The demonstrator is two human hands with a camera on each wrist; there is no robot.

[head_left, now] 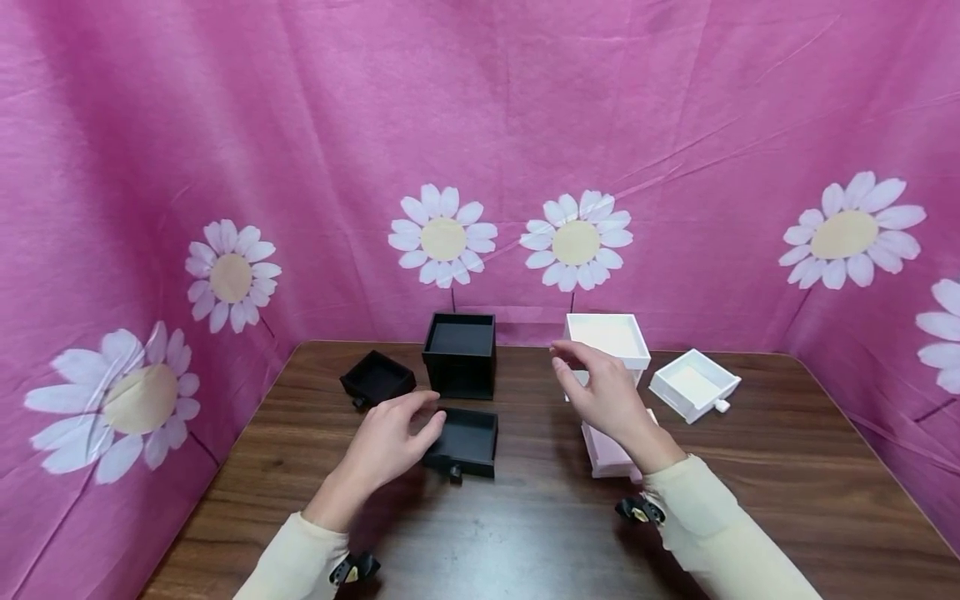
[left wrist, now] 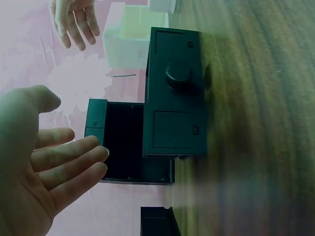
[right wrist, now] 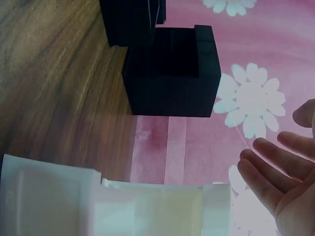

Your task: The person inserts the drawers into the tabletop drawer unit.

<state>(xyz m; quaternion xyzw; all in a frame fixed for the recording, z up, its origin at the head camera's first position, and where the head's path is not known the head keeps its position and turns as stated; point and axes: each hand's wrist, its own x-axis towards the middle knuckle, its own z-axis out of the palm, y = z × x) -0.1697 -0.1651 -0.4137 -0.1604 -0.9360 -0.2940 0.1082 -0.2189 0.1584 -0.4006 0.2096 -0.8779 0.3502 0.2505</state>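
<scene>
My left hand point(head_left: 386, 442) hovers beside a black drawer point(head_left: 468, 442) lying on the table, fingers loosely bent and holding nothing. Behind that drawer stands a black box point(head_left: 461, 367) with an open front, seen also in the left wrist view, where the drawer's round knob point(left wrist: 178, 74) faces the camera. My right hand point(head_left: 600, 392) is raised over the white side, relaxed, with no object in it. It partly hides a white box point(head_left: 607, 333) and a white drawer point(head_left: 606, 454) in front of that box. The right wrist view shows its fingers point(right wrist: 266, 179) apart from the boxes.
A smaller black drawer point(head_left: 377, 379) lies left of the black box, turned at an angle. To the right of the white box sits a white drawer point(head_left: 693, 383) with a knob. A pink cloth point(head_left: 495, 125) with daisies hangs behind the wooden table point(head_left: 540, 533).
</scene>
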